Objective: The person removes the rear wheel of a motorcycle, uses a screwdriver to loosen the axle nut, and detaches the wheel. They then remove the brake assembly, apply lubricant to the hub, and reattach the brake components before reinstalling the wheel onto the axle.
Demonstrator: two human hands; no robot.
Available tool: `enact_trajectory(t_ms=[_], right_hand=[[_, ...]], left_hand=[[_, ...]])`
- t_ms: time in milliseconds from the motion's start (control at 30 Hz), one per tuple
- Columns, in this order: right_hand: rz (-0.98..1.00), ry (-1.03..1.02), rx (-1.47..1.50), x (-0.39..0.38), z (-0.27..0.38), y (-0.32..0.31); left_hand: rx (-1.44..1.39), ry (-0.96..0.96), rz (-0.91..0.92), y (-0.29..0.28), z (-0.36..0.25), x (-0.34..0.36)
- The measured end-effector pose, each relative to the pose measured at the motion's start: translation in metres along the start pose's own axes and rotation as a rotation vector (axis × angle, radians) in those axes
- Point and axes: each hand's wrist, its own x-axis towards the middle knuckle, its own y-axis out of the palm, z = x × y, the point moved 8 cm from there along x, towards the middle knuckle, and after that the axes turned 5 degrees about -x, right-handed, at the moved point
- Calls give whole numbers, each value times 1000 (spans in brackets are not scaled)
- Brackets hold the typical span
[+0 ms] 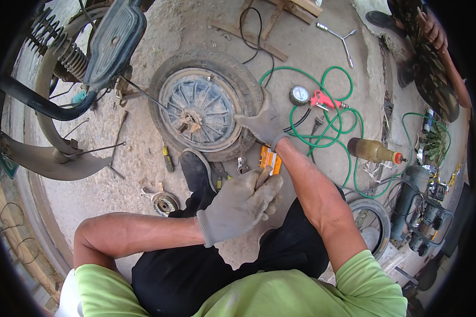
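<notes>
A motor-scooter-sized wheel (195,105), its dusty tire round a grey spoked rim, lies on the concrete floor in front of me. My right hand (264,122), in a grey glove, grips the tire's right side, its thumb reaching over toward the rim. Closer to my lap, my left hand (238,206), also gloved, is closed round a short brown handle-like piece (263,177); the rest of that piece is hidden. Between the hands lie an orange box (269,159) and a small metal tool (242,166). My left shoe (195,171) touches or nearly touches the tire.
A coiled green air hose (349,153) with a red inflator gun (323,99) and gauge (299,95) lies right. Beyond are a bottle (373,150), a compressor (415,190) and another tire (385,214). A motorbike (63,105) stands left, near a screwdriver (167,158). A person (433,37) is far right.
</notes>
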Motion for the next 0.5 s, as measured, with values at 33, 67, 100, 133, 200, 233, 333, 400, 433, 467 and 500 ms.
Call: enact_trajectory(t_ms=[33, 67, 100, 133, 200, 233, 333, 400, 433, 467, 500], right_hand=[[7, -1, 14, 0, 0, 0], [13, -1, 28, 0, -1, 1], [3, -14, 35, 3, -2, 2], [-7, -26, 42, 5, -4, 4], [-15, -36, 40, 7, -5, 6], [-13, -34, 32, 8, -5, 7], [-2, -29, 45, 7, -3, 7], [2, -25, 44, 7, -5, 6], [2, -22, 33, 7, -7, 6], [3, -19, 22, 7, -9, 6], [7, -17, 20, 6, -8, 5]], left_hand=[[8, 26, 3, 2, 2, 2], [16, 53, 6, 5, 4, 4], [29, 68, 5, 4, 5, 6], [41, 83, 4, 4, 6, 8], [88, 123, 3, 3, 12, 14], [123, 149, 2, 3, 17, 18], [186, 181, 4, 7, 16, 24], [209, 192, 14, 10, 13, 24], [219, 199, 22, 12, 12, 24], [229, 207, 30, 14, 11, 23], [232, 171, 29, 16, 10, 23]])
